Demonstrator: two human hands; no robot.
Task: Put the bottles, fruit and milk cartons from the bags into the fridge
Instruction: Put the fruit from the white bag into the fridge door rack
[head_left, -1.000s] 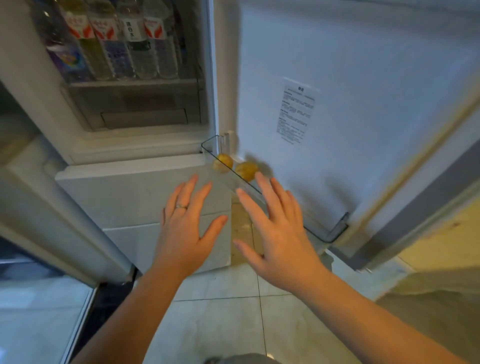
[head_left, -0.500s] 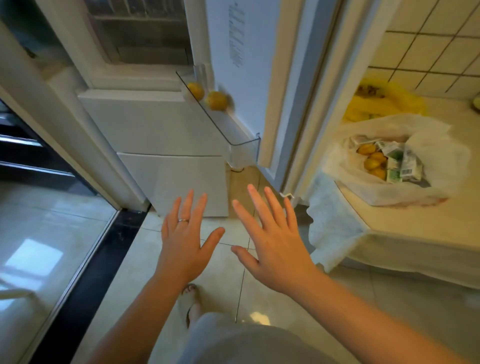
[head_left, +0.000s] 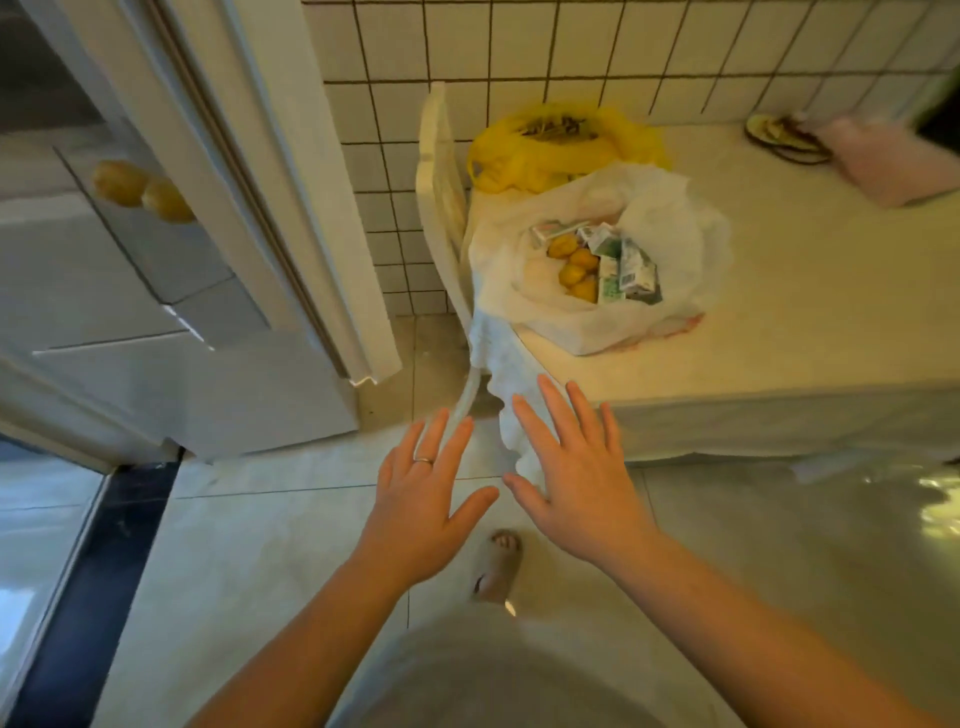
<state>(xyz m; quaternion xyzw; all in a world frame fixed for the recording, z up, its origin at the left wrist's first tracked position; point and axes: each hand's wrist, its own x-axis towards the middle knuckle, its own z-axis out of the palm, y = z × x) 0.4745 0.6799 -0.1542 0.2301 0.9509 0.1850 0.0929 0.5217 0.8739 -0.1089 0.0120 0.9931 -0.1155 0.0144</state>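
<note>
A white plastic bag (head_left: 680, 218) lies open on a cream table, holding several yellow fruits (head_left: 574, 262) and green-and-white milk cartons (head_left: 626, 267). Behind it sits a yellow bag (head_left: 613, 143). Two yellow fruits (head_left: 143, 189) rest in the clear shelf of the open fridge door (head_left: 291, 208) at the left. My left hand (head_left: 423, 499) and my right hand (head_left: 571, 467) hover side by side above the floor, below the bag, fingers spread and holding nothing.
The cream table (head_left: 810, 332) fills the right side against a white tiled wall (head_left: 571, 52). A pink cloth (head_left: 883, 161) and dark cords lie at its far end. The fridge's drawer fronts (head_left: 171, 389) are at the left. My foot (head_left: 501, 564) stands on the pale floor tiles.
My view has swung right and down, away from the fridge interior toward the table with the bags. Both hands stayed open and empty, now nearer the table's corner.
</note>
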